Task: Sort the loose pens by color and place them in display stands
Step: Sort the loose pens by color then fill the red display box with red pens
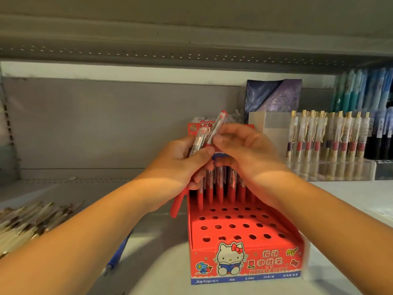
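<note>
Your left hand is curled round a bundle of red pens. Their clear upper barrels fan up past your thumb, and a red grip end pokes out below your palm. Your right hand pinches a single red pen between thumb and fingertips. It slants up and to the right, clicker end topmost, and its barrel lies against the bundle. Your two hands touch at the fingers.

Just below and behind both hands sits the red display stand. Its back rows, under your right wrist, hold upright red pens, and the rows of round holes nearer you show dark.

The front panel carries a cartoon cat with a red bow reading a blue book, large yellow Chinese characters and "HELLO KITTY". A blue strip along the bottom reads "Joytop" and "0.5MM"; the other small print is too blurred to read.

Under your left forearm a blue pen lies on the shelf. Further out to the left is a blurred heap of loose pens with gold trim. Beyond your right hand, to its right, a clear stand holds upright pens with gold clips.
</note>
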### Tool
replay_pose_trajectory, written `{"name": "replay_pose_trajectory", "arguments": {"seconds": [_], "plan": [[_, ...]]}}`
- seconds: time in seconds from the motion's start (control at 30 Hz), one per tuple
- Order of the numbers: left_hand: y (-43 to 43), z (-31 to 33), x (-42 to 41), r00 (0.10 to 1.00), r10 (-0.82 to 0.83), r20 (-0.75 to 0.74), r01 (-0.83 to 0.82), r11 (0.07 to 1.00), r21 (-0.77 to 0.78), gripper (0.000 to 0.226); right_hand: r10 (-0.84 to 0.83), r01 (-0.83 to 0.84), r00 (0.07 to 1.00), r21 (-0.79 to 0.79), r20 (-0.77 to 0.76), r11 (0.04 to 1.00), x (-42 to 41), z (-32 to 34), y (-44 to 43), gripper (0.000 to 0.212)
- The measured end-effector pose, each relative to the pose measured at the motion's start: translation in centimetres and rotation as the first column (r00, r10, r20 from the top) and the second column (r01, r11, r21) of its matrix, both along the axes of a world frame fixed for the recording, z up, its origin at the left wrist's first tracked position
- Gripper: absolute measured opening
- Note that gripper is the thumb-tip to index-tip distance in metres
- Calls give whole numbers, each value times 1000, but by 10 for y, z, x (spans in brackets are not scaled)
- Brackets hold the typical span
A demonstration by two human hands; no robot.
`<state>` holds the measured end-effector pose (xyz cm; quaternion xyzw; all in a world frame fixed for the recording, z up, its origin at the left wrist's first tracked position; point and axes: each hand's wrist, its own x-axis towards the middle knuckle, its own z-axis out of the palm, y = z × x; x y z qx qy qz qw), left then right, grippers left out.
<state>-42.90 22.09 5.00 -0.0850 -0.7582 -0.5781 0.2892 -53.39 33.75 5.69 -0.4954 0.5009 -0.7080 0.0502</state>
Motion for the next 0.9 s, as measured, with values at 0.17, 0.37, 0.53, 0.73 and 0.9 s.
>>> {"name": "replay_pose_trajectory", "arguments": {"seconds": [0.17,0.37,0.53,0.73,0.9], "plan": [[2,0,-1,1000,13,10,-14,998,66,20,23,-17,995,-69,94,997,0,4,5,11],[-4,6,-4,987,157,19,-158,977,142,26,32,4,978,-176,204,984,-3,14,8,28],[-11,8,-1,998,67,16,-69,966,249,30,-130,128,991,-69,-26,989,-9,11,10,40],[-10,8,-1,993,52,108,-77,968,240,33,-203,241,940,114,-273,964,-16,2,4,54],[-10,13,3,995,-43,94,1,914,406,13,-198,271,928,206,-317,940,-19,-2,5,52]]}}
